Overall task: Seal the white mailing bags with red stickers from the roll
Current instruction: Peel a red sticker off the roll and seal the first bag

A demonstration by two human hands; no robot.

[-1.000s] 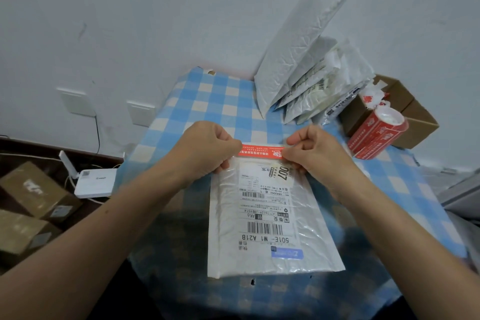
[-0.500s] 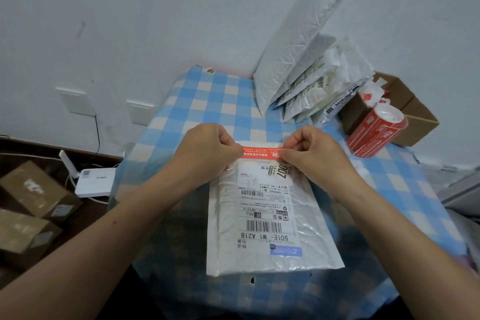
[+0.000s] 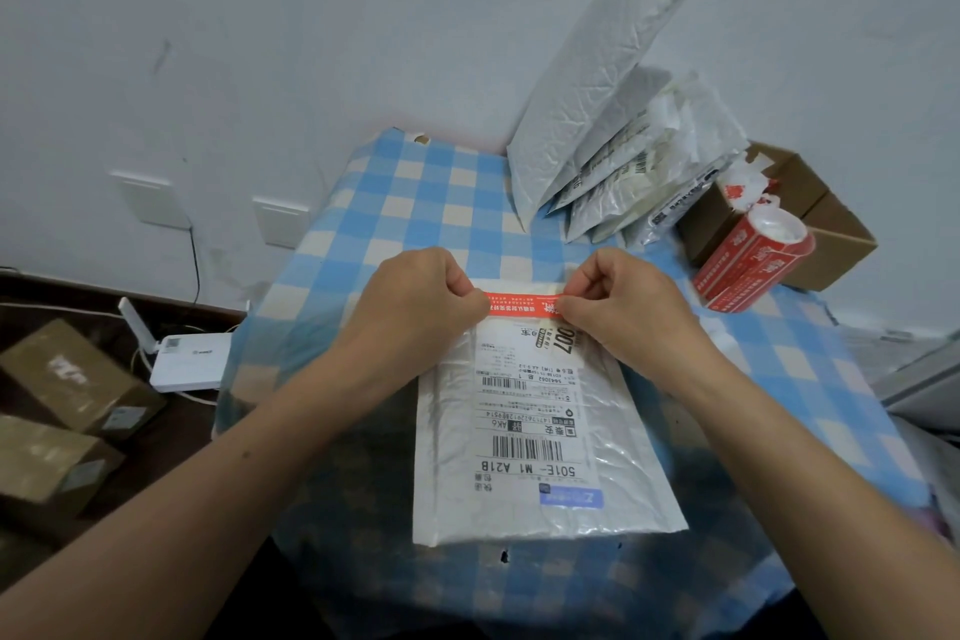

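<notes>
My left hand (image 3: 415,307) and right hand (image 3: 623,307), fingers curled, each pinch one end of the red sticker (image 3: 519,303), stretched across the top edge of the white mailing bag (image 3: 530,431) lying flat on the checked table (image 3: 415,203). It seems only partly stuck down, so pressing is left. More bags (image 3: 597,120) lean on the wall, well apart. The roll (image 3: 753,265) lies to my right. Bare cloth beyond the bag leaves room.

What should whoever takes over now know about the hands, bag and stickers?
Left hand pinches the left end of the red sticker; right hand pinches its right end.
It spans the top edge of the mailing bag, flat on the table; the sticker roll lies at the right, more bags lean on the wall.
Done: sticker off the roll. Left: press it down; leaning bags' seals unclear.
</notes>
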